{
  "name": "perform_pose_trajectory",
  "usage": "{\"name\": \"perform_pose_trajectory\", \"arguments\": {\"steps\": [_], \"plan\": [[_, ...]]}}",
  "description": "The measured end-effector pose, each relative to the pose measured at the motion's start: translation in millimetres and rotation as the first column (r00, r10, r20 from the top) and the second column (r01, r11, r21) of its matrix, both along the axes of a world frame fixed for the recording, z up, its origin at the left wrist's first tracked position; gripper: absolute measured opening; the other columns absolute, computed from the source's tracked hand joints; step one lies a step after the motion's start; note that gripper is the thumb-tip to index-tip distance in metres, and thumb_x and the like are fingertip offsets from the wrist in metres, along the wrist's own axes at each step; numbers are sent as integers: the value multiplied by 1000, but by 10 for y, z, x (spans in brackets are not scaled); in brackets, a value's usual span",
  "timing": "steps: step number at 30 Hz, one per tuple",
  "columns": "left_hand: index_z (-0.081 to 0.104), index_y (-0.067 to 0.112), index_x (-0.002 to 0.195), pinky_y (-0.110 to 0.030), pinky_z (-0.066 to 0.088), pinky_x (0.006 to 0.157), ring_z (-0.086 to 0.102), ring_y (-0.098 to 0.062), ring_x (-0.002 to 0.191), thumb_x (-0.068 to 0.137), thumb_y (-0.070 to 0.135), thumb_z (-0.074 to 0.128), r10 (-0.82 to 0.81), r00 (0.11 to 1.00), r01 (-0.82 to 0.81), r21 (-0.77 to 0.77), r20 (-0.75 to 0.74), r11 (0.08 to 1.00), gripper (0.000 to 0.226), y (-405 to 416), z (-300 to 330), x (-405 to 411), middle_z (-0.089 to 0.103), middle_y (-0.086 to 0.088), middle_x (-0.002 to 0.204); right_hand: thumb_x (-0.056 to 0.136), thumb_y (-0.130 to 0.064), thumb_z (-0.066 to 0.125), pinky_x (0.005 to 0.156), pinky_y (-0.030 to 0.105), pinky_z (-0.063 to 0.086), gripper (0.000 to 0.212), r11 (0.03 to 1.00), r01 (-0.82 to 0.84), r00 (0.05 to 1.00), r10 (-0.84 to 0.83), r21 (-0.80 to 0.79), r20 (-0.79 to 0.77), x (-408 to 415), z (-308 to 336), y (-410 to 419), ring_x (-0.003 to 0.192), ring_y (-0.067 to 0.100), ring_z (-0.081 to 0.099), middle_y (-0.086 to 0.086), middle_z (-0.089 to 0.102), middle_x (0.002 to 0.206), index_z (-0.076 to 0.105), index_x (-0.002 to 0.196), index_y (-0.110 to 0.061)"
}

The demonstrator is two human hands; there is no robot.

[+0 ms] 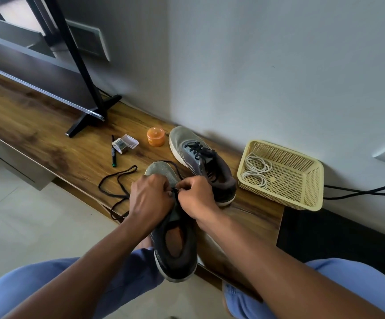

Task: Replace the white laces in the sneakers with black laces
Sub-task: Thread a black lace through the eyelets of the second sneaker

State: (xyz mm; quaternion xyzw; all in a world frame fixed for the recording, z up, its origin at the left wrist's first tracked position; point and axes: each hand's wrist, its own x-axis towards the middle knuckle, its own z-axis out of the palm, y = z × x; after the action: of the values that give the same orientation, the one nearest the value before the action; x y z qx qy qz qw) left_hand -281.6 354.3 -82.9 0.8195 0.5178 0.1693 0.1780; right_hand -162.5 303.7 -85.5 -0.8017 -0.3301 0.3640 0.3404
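wooden shelf (48, 125): both hands' fingers, left (151, 199) and right (196, 195), pinch black lace (117, 180) over near sneaker (175, 249).

A grey sneaker (173, 245) is being threaded with a black lace (117, 183) at the near shelf edge; its relaced mate (200, 162) is lying beyond; white laces (256, 172) are coiled in the basket (302, 180), right.

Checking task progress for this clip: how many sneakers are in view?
2. One sneaker with black lacing stands on the wooden shelf beside the basket; the other sneaker lies under both hands at the shelf's front edge.
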Motion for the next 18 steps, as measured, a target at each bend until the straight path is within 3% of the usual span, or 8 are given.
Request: {"name": "perform_pose_trajectory", "arguments": {"steps": [4, 10, 18], "plan": [[68, 21, 69, -29, 35, 63, 58, -15, 66, 80, 13, 73, 52, 997, -49, -54, 49, 997, 14, -9, -27, 10, 63, 7, 66, 88, -10, 66, 95, 39, 57, 20, 1000, -13, 1000, 13, 0, 12, 7, 2, -3, 106, 26, 68, 7, 76, 107, 79, 100, -17], [72, 23, 70, -27, 36, 65, 57, -4, 67, 81, 14, 75, 91, 992, -80, -122, 83, 989, 14, 4, -41, 14, 64, 11, 68, 91, -10, 64, 94, 37, 56, 21, 1000, -21, 1000, 21, 7, 13, 13, 1, -12, 107, 26, 68, 7, 75, 110, 78, 105, -16], [73, 22, 76, -29, 32, 63, 58, -14, 70, 85, 15, 74, 82, 996, -80, -59, 31, 995, 12, -15, -51, 43, 66, 7, 72, 92, -9, 65, 94, 36, 57, 19, 999, -36, 999, 36, 3, -23, 26, 19, -34, 106, 23, 67, 7, 75, 108, 78, 105, -13]]}}
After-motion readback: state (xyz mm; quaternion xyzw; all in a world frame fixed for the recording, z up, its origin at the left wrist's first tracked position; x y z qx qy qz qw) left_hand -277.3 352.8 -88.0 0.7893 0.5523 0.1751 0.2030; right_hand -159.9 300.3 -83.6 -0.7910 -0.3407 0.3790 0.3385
